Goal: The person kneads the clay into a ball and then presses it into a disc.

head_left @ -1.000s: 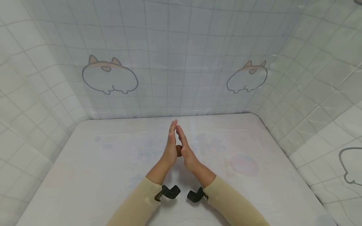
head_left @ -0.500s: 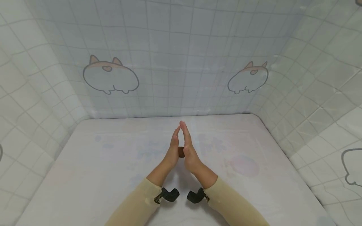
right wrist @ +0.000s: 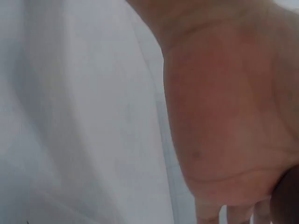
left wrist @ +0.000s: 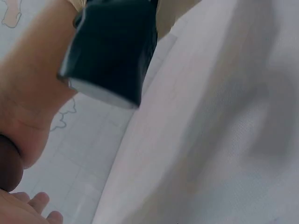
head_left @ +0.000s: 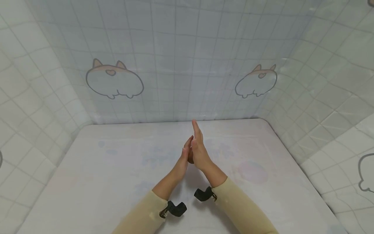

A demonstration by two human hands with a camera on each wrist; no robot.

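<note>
A small brown ball (head_left: 191, 156) is caught between my two palms, which stand upright and face each other over the middle of the table. My left hand (head_left: 181, 162) presses on it from the left with straight fingers. From the right, my right hand (head_left: 201, 155) presses flat, and its fingertips reach farther forward than the left ones. Both hands hide most of the ball in the head view. The left wrist view shows its smooth, rounded side (left wrist: 10, 163) at the left edge. In the right wrist view, the ball's dark edge (right wrist: 287, 198) shows at lower right beside a palm.
A pale cloth with faint coloured patches covers the table (head_left: 111, 182). White grid-patterned curtains (head_left: 175, 65) with cartoon drawings stand behind it and on both sides. Black wrist cameras (head_left: 177, 209) stick out from both beige sleeves (head_left: 239, 204).
The right hand has slid forward while the left has drawn back a little. The ball and both hands have shifted slightly to the right, and the ball stays between the palms.
</note>
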